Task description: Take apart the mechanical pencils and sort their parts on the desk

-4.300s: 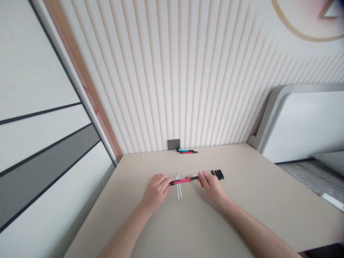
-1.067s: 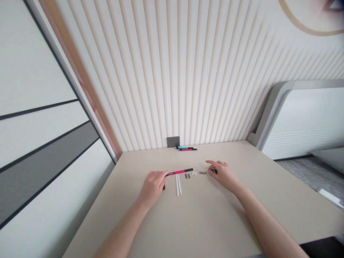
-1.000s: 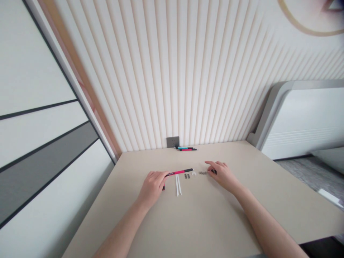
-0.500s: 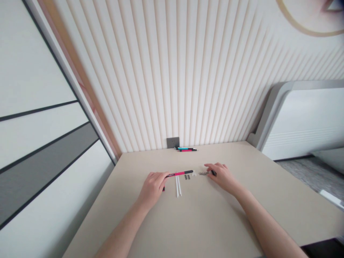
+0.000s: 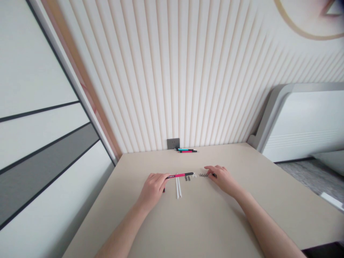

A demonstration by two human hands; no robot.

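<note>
My left hand (image 5: 153, 187) is closed around the rear end of a pink pen (image 5: 180, 175), whose black grip end points right. Below its fingers shows the dark red end of another item (image 5: 163, 190), mostly hidden. My right hand (image 5: 220, 179) rests low over the table with its index finger stretched left and its thumb apart. A small black part (image 5: 214, 175) shows by its fingers, partly covered. Small springs (image 5: 203, 175) lie left of that hand. Between the hands are white thin tubes (image 5: 177, 188), dark grey small pieces (image 5: 187, 178) and whitish bits (image 5: 194, 175).
Two pens, one blue (image 5: 186, 149) and one pink (image 5: 188, 151), lie at the back of the beige table (image 5: 199, 218), near a dark wall socket (image 5: 173, 143). A ribbed wall (image 5: 188, 89) stands behind. A white cabinet (image 5: 53, 193) flanks the left side; a bed headboard (image 5: 303, 118) is to the right.
The view has shifted slightly. Less of the black part shows by my right fingers. My left hand keeps the pink pen in about the same place.
</note>
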